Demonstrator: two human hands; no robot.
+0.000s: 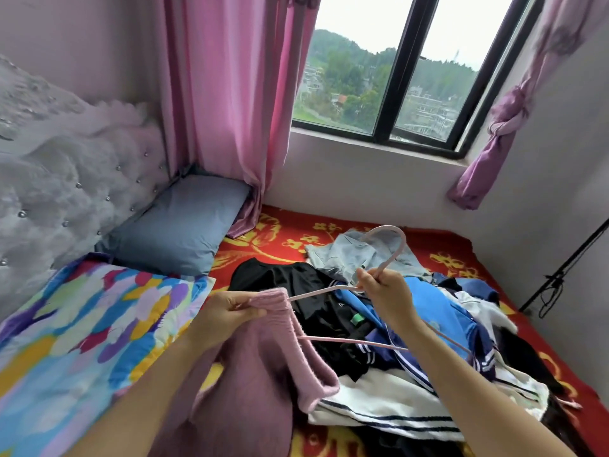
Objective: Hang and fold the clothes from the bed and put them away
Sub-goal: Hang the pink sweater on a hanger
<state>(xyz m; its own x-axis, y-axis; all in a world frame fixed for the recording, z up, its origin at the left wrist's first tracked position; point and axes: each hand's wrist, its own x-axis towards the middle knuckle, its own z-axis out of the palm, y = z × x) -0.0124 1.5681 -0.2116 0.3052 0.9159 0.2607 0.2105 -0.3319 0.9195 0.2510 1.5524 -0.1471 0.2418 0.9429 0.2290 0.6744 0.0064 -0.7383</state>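
Right hand [382, 295]: grip clenched around the neck of the pink hanger [356, 342], just under its hook, which points up and away from the person. Left hand [224, 311]: grip pinching the ribbed edge of the pink sweater [296, 354], thumb on top, at the hanger's left end. That end is covered by the knit; both the upper arm and the lower bar disappear into the ribbed opening there. The hanger's long axis runs from the pinched opening out to its right end, which is bare and well apart from the sweater. The sweater's body hangs below the hanger's left end, toward the person. The pile of clothes [412, 311] lies on the bed [445, 255] beneath and beyond the hanger. Judgement: step in hand is threading the hanger into the sweater, one shoulder seated. The left hand is nearer the opening, so it would draw the knit rightward along the axis. Risk: the stretchy rib may catch on the hanger's right end.
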